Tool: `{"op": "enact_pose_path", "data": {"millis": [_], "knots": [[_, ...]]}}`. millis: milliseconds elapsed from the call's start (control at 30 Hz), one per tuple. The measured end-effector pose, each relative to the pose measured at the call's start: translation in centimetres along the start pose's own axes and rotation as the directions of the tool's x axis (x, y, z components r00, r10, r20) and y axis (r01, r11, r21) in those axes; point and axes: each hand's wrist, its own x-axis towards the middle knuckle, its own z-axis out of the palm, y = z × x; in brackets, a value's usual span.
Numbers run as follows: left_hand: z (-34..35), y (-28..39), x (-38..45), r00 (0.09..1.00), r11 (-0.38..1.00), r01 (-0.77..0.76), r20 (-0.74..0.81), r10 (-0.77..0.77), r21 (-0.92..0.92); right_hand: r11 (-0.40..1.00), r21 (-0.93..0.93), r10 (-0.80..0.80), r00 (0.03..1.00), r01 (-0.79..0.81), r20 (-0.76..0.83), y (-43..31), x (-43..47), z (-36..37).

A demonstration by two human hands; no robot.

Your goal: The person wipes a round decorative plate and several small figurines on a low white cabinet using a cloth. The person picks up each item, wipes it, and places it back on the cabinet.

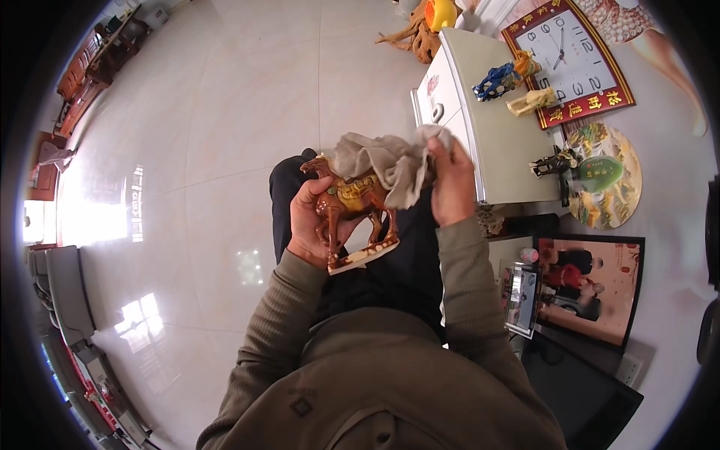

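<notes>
A glazed brown ceramic horse figurine (357,197) with a yellow-green saddle is held over my lap, tilted on its pale base (365,256). My left hand (312,219) grips it around the chest and front legs, thumb near the neck. In my right hand (453,180) is a crumpled grey-beige cloth (388,160), pinched between thumb and fingers. The cloth drapes over the horse's back and hindquarters and hides part of them. The horse's head points to the left.
A pale cabinet (506,152) stands at right, bearing blue-and-orange (498,79), cream (531,101) and black (554,163) figurines. Behind them are a wall clock (562,56) and a round decorative plate (604,177). Framed photos (590,292) and a dark screen (579,388) sit lower right. Driftwood (416,36) lies beyond.
</notes>
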Motion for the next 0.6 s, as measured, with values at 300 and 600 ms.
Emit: {"op": "enact_pose_path", "data": {"millis": [300,600], "knots": [[-1.0,0.1,1.9,0.963,0.974,-0.229,0.147,0.226,0.000,0.995,0.033,0.086,0.957,-0.099,0.277,0.7,-8.5,1.9],[-0.6,0.3,1.4,0.994,0.939,-0.101,-0.013,0.111,0.329,0.941,0.313,0.035,0.956,-0.130,0.291,0.3,-9.6,0.9]]}}
